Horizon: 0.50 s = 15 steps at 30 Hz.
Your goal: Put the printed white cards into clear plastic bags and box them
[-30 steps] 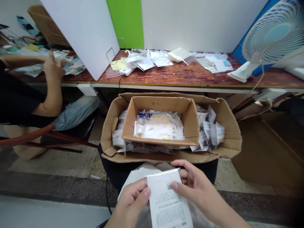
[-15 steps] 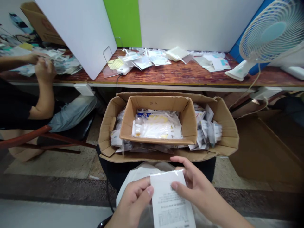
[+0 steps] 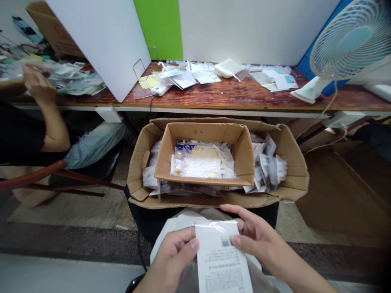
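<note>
Between my two hands is a white printed packet [image 3: 222, 260] in a clear plastic sleeve, with a barcode and lines of small text on its face. My left hand [image 3: 175, 254] pinches its left edge between thumb and fingers. On the opposite edge my right hand [image 3: 255, 238] grips it, thumb on the front beside the barcode and index finger stretched out past the top. White and grey material [image 3: 180, 219] lies on my lap beneath the packet. Just beyond my hands, a small cardboard box [image 3: 204, 132] holds white packets and a clear bottle [image 3: 179, 156] with a blue cap.
A larger carton [image 3: 295, 175] with bagged packets surrounds the small box. Behind it runs a wooden table [image 3: 195, 95] bearing loose packets and a white fan [image 3: 351, 40]. At left, a co-worker's hand [image 3: 39, 87] is raised near a heap of packets. Another carton [image 3: 345, 199] stands right.
My right thumb has shifted slightly right and the barcode on the packet now shows. The co-worker's hands have moved left.
</note>
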Tool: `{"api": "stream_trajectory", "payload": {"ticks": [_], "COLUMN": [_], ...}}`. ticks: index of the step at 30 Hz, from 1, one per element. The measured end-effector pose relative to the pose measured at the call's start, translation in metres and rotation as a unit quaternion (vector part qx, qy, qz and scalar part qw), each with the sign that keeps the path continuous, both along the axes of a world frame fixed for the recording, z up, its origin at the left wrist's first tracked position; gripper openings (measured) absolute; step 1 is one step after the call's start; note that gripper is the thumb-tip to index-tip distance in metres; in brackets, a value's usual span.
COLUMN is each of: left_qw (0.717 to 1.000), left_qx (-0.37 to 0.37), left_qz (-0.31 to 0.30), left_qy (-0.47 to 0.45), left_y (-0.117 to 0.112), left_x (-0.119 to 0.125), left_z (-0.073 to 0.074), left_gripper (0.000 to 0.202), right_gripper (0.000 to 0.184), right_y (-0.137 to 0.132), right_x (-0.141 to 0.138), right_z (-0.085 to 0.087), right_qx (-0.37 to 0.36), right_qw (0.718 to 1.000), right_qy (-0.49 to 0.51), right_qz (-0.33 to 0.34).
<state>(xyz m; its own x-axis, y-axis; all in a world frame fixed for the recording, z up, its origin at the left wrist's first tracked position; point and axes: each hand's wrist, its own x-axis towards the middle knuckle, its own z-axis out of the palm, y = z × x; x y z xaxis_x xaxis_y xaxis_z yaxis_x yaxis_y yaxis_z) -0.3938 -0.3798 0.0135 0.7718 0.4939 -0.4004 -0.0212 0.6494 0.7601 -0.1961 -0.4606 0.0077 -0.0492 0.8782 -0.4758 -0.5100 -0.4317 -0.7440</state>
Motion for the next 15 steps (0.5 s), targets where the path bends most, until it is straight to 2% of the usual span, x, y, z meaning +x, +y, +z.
{"api": "stream_trajectory", "payload": {"ticks": [7,10,11,13,14,15], "left_qw": [1.0,0.999,0.995,0.972,0.944,0.9], "left_qx": [-0.018,-0.024,-0.032,-0.023,0.011,0.07], "left_qz": [0.013,0.045,0.081,0.215,0.308,0.412], "left_qy": [0.0,0.018,0.038,0.089,0.116,0.126], "left_y": [0.002,0.008,0.014,0.033,0.045,0.059], "left_x": [0.004,-0.001,-0.005,-0.021,-0.031,-0.042], "left_z": [0.002,-0.001,-0.001,0.004,0.011,0.02], "left_gripper": [0.027,0.025,0.024,0.022,0.02,0.02], "right_gripper": [0.054,0.055,0.054,0.05,0.048,0.046], "right_y": [-0.005,-0.004,-0.004,-0.005,-0.007,-0.008], "right_x": [0.006,0.006,0.007,0.012,0.016,0.019], "right_z": [-0.014,-0.014,-0.014,-0.017,-0.021,-0.026], "right_qx": [0.038,0.006,-0.016,-0.062,-0.076,-0.083], "right_qw": [0.996,0.996,0.996,0.994,0.992,0.989], "right_qy": [0.075,0.093,0.086,0.053,0.038,0.033], "right_qz": [0.016,0.004,-0.015,-0.07,-0.098,-0.12]}}
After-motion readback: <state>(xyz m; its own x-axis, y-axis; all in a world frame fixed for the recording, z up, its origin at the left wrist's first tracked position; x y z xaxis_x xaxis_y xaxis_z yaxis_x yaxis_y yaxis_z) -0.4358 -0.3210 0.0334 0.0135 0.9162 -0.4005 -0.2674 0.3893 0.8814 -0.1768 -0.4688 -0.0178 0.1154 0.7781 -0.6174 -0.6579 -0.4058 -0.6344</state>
